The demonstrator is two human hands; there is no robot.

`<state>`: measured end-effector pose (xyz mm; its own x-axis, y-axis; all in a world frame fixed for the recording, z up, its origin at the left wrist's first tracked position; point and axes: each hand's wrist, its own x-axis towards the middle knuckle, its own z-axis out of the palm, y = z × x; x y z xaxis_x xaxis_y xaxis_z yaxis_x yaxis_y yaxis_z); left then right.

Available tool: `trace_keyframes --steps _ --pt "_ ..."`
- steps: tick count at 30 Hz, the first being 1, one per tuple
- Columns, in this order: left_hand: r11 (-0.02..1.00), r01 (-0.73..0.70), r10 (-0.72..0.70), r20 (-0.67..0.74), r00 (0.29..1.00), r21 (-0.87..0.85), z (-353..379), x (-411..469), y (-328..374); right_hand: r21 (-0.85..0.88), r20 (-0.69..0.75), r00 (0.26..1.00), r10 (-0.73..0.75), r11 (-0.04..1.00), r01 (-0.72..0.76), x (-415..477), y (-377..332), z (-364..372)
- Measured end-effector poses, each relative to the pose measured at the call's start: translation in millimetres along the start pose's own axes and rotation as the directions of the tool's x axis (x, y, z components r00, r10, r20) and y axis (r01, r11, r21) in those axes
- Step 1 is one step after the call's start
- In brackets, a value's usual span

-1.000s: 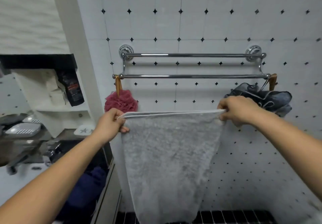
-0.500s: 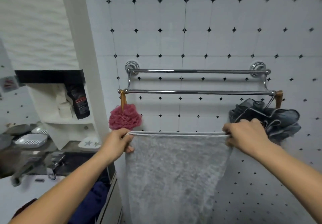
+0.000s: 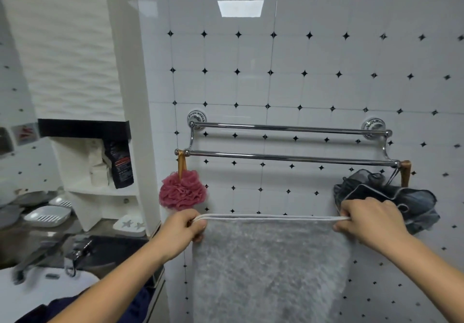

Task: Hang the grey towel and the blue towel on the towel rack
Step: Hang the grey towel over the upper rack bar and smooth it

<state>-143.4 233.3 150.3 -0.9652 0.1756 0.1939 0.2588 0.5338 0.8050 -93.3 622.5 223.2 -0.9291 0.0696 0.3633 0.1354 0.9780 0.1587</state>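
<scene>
Hanging was not yet done: fingers of the left hand [image 3: 183, 227] and right hand [image 3: 369, 222] pinched the grey towel [image 3: 271, 267] by its top corners, at six o'clock below the towel rack [image 3: 288, 157]. The blue towel [image 3: 143, 307], seemingly at seven o'clock, was unhung.

Left grip [image 3: 184, 227], right grip [image 3: 371, 222]: both clenched.

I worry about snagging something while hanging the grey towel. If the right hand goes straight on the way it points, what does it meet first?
Likely the dark mesh sponge, hanging just behind the right hand. Depth is unclear; it may slip past to the tiled wall.
</scene>
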Motion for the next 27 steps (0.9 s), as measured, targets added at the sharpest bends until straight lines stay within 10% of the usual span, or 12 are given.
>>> trace_keyframes --steps 11,27 --pt "0.995 0.002 0.007 -0.083 0.997 0.1 5 -4 -18 0.099 0.143 0.985 -0.1 0.991 0.086 -9 -1 27" --pt "0.997 0.007 -0.017 -0.133 0.991 -0.077 25 -12 -8 -0.305 0.036 0.996 -0.08 0.948 0.087 -38 -23 74"
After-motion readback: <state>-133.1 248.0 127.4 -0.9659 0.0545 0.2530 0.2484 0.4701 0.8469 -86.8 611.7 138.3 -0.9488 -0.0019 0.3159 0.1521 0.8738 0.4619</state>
